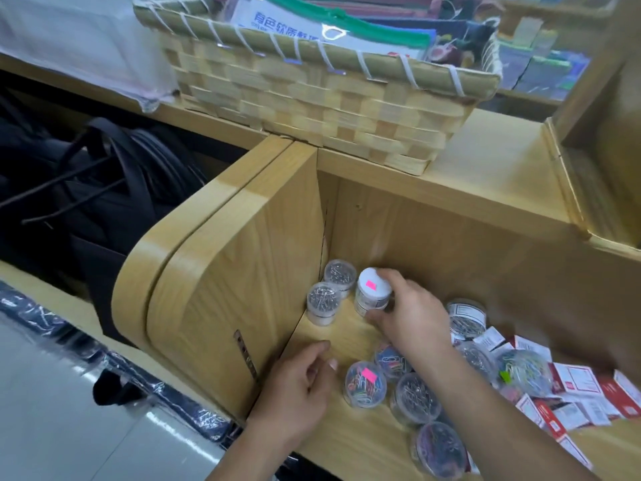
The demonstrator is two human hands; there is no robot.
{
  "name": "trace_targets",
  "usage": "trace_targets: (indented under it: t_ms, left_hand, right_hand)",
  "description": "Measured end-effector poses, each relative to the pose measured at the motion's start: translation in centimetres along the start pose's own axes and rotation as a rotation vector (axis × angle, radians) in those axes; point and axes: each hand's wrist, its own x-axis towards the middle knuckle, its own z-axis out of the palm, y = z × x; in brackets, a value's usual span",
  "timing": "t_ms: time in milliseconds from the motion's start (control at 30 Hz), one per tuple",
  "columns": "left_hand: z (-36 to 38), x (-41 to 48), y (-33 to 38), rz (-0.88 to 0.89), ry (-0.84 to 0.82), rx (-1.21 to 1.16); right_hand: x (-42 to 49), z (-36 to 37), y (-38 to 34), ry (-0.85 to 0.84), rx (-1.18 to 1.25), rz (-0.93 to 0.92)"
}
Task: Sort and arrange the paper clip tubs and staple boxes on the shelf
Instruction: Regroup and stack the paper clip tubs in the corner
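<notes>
White-lidded tub [373, 289] held, two clear tubs [322, 303] beside

The right grip [412, 314] holds a white-lidded tub [373, 289] with a pink sticker on its lid, tilted, near the back left corner of the wooden shelf [347, 446]. Just beside it, against the side panel [242, 272], stand two clear tubs of silver clips [340, 274] [322, 300], touching each other. The left grip [298, 380] is at the front by the panel, fingers loosely curled, holding nothing. Close to its right is a tub of coloured clips [364, 383], among more scattered tubs. Red-and-white staple boxes [575, 380] lie jumbled at the right. A woven basket [312, 98] sits on top of the shelf unit.
</notes>
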Motion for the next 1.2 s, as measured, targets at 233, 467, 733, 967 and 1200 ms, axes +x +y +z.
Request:
trace_targets:
  t_ms: [233,467,733,967,1200]
  left_hand:
    - [0.0,0.4,0.4,-0.015,0.039,-0.025]
    - [-0.2,-0.4,-0.4,-0.06,-0.066,-0.06]
    - [2.0,-1.7,0.3,0.064,-0.261,0.028]
    - [3.0,-2.5,0.0,0.19,-0.22,0.057]
    - [3.0,-3.3,0.4,0.342,-0.136,0.212]
  right_hand:
    - [0.8,-0.2,-0.5,0.016,-0.043,-0.024]
    - [-0.9,-2.5,0.7,-0.03,0.142,0.016]
    - [-8.0,-7.0,5.6,-0.072,0.511,0.139]
    - [-12.5,-7.5,7.8,0.031,0.554,0.18]
    - [-14.8,-8.8,9.5,0.269,0.716,0.169]
